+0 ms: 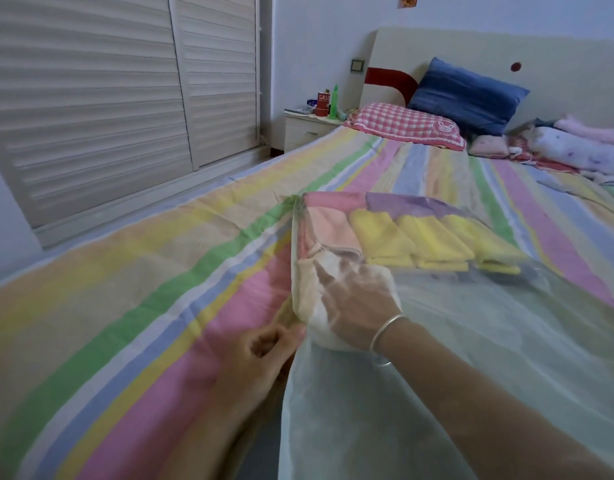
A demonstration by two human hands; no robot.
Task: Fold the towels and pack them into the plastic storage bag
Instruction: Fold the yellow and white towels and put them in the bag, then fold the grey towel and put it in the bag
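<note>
Striped bedsheet carries the plastic bag, its far end already lined with folded towels; left hand pinches the bag's near edge, likely steadying the mouth; right hand, inside, lies on a pale towel, grip unclear through the film.

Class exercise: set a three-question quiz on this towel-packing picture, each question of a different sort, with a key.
1. True or false: the right hand is inside the plastic bag.
2. How many yellow towels show in the bag? A one, B three, C five.
3. Fill in: the pillow leaning on the headboard is ___.
Key: 1 true; 2 B; 3 blue.
</note>
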